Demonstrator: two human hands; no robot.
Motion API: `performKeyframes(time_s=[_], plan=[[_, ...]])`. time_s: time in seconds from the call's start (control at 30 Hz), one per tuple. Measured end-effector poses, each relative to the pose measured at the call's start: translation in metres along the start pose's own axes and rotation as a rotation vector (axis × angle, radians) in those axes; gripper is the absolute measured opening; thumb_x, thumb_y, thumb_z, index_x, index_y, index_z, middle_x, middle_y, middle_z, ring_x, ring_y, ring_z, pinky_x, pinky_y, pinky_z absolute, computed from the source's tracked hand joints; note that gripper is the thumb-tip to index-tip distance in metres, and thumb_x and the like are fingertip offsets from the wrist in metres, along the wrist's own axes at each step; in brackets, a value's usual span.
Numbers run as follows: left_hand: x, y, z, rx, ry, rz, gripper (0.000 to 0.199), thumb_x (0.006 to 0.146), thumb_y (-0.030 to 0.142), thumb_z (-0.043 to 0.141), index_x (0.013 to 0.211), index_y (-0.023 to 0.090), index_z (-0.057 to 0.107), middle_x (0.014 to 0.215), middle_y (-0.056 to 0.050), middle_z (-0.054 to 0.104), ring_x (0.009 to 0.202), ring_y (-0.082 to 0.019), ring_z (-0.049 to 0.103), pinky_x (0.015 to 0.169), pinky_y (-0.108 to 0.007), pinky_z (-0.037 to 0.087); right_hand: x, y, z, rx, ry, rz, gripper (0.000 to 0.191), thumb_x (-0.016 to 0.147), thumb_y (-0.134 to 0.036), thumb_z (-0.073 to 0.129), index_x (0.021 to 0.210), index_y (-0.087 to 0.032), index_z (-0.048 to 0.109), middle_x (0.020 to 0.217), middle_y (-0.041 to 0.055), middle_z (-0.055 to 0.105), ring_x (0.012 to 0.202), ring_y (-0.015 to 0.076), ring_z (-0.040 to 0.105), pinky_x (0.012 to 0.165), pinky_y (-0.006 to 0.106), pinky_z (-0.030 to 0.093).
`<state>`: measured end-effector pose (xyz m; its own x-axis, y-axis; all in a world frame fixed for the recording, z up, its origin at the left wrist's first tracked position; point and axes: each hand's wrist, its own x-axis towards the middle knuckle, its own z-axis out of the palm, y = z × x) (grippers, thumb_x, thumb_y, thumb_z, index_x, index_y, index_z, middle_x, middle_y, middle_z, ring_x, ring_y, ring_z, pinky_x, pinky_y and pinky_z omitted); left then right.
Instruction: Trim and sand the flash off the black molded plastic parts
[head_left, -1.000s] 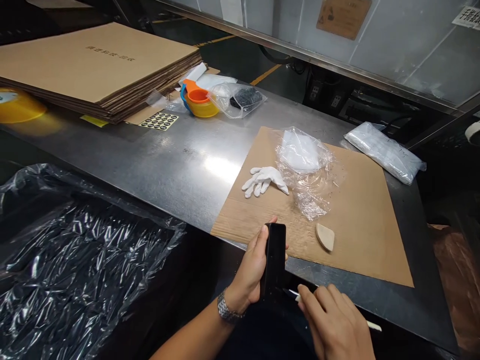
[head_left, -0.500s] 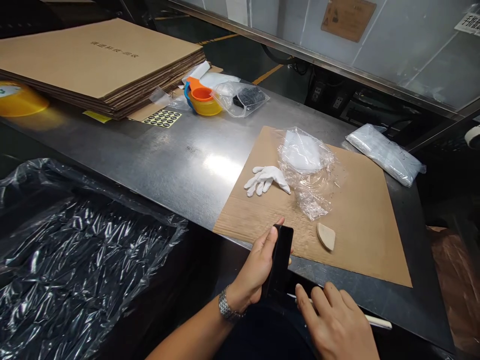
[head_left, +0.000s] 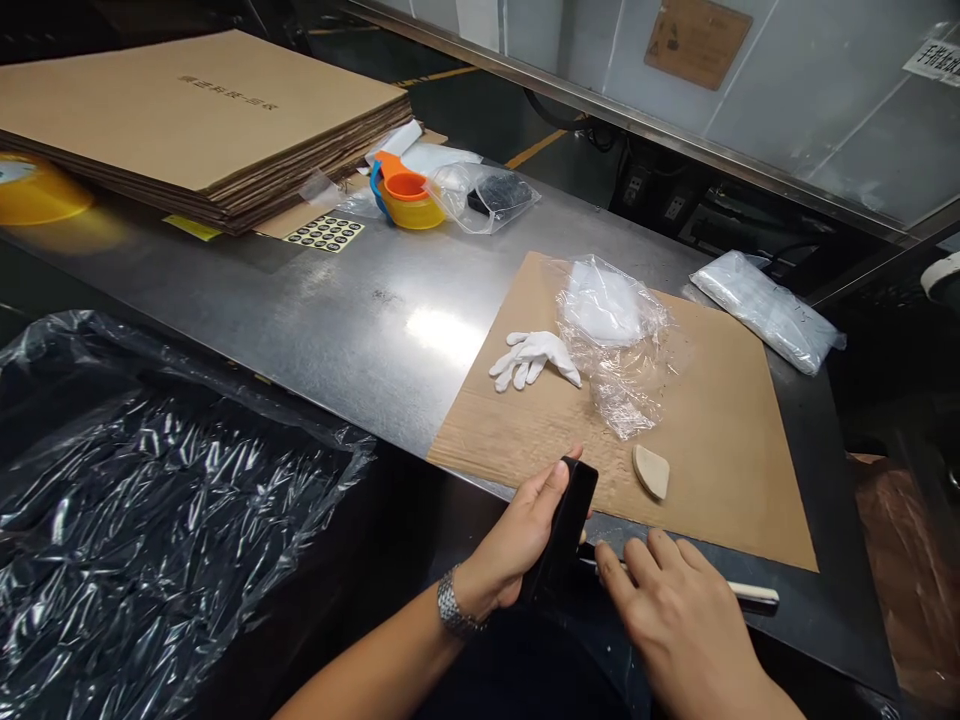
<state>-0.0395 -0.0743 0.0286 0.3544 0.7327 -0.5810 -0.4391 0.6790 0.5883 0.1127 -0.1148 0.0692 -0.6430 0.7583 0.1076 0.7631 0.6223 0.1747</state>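
Observation:
My left hand [head_left: 517,540], with a metal watch at the wrist, grips a black rectangular part [head_left: 564,530] held tilted at the table's front edge. To its right, my right hand [head_left: 675,610] is closed round a thin white-handled tool [head_left: 754,593], whose dark tip points at the black part. The tip's exact contact with the part cannot be made out. Beyond the hands, a beige rounded pad [head_left: 651,472] lies on a cardboard sheet [head_left: 727,430]. A white glove [head_left: 534,358] and a clear plastic bag with white material [head_left: 607,305] rest on it too.
Stacked cardboard [head_left: 217,120] stands at the back left, near yellow tape [head_left: 45,195] and a sticker sheet [head_left: 326,232]. An orange and yellow tape dispenser [head_left: 409,195] sits behind. Black plastic sheeting [head_left: 165,500] fills the lower left; a wrapped white pack [head_left: 769,308] lies right.
The black part and my left fingers have shifted slightly right, and the part leans more. My right hand and the tool have moved up a little.

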Motion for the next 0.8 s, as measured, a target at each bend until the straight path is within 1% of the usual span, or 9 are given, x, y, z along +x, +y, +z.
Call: performKeyframes(time_s=[0.2, 0.33, 0.43, 0.53, 0.63, 0.7, 0.8], plan=[[-0.003, 0.001, 0.003, -0.010, -0.025, -0.065, 0.050, 0.087, 0.046, 0.046, 0.131, 0.023, 0.043, 0.064, -0.001, 0.059, 0.046, -0.009, 0.054, 0.043, -0.018, 0.043, 0.005, 0.016, -0.001, -0.055, -0.045, 0.016, 0.029, 0.064, -0.010, 0.058, 0.090, -0.018, 0.065, 0.060, 0.0028, 0.056, 0.059, 0.0174, 0.048, 0.055, 0.031, 0.028], [-0.003, -0.003, 0.002, -0.006, -0.049, -0.097, 0.049, 0.085, 0.049, 0.047, 0.126, 0.023, 0.047, 0.064, -0.001, 0.059, 0.045, -0.010, 0.056, 0.039, -0.016, 0.040, 0.012, 0.025, -0.002, -0.084, -0.084, 0.028, 0.021, 0.068, -0.009, 0.057, 0.085, -0.019, 0.064, 0.061, 0.0034, 0.057, 0.060, 0.0181, 0.050, 0.055, 0.031, 0.029], [-0.001, -0.007, 0.000, -0.006, -0.081, -0.147, 0.050, 0.083, 0.051, 0.048, 0.123, 0.021, 0.049, 0.067, -0.003, 0.062, 0.046, -0.011, 0.057, 0.039, -0.016, 0.040, 0.016, 0.031, -0.003, -0.124, -0.087, 0.047, 0.020, 0.067, -0.008, 0.058, 0.083, -0.018, 0.065, 0.061, 0.0037, 0.058, 0.060, 0.0187, 0.051, 0.055, 0.031, 0.029], [0.002, -0.009, -0.003, -0.070, -0.110, -0.203, 0.048, 0.085, 0.049, 0.046, 0.125, 0.023, 0.045, 0.066, -0.003, 0.063, 0.047, -0.013, 0.059, 0.040, -0.018, 0.042, 0.016, 0.037, -0.006, -0.168, -0.100, 0.062, 0.024, 0.067, -0.007, 0.056, 0.086, -0.017, 0.067, 0.064, 0.0051, 0.059, 0.061, 0.0198, 0.052, 0.055, 0.032, 0.029], [0.006, -0.009, -0.006, -0.199, -0.155, -0.321, 0.045, 0.089, 0.049, 0.038, 0.127, 0.025, 0.043, 0.065, -0.004, 0.064, 0.046, -0.014, 0.060, 0.041, -0.020, 0.045, 0.011, 0.044, -0.008, -0.180, -0.091, 0.071, 0.030, 0.070, -0.005, 0.052, 0.093, -0.016, 0.067, 0.063, 0.0055, 0.057, 0.061, 0.0203, 0.051, 0.055, 0.032, 0.028], [0.010, -0.009, -0.009, -0.275, -0.192, -0.397, 0.044, 0.089, 0.049, 0.036, 0.120, 0.021, 0.050, 0.065, -0.005, 0.064, 0.047, -0.014, 0.060, 0.042, -0.021, 0.046, 0.006, 0.049, -0.009, -0.126, -0.060, 0.075, 0.031, 0.076, -0.006, 0.047, 0.098, -0.017, 0.066, 0.063, 0.0046, 0.055, 0.060, 0.0188, 0.048, 0.054, 0.031, 0.028], [0.014, -0.011, -0.011, -0.337, -0.217, -0.464, 0.045, 0.088, 0.051, 0.037, 0.097, 0.013, 0.061, 0.066, -0.007, 0.065, 0.048, -0.015, 0.060, 0.043, -0.022, 0.047, -0.001, 0.052, -0.008, 0.072, -0.029, 0.115, 0.028, 0.091, -0.018, 0.036, 0.095, -0.019, 0.064, 0.064, 0.0025, 0.052, 0.059, 0.0161, 0.045, 0.054, 0.029, 0.028]])
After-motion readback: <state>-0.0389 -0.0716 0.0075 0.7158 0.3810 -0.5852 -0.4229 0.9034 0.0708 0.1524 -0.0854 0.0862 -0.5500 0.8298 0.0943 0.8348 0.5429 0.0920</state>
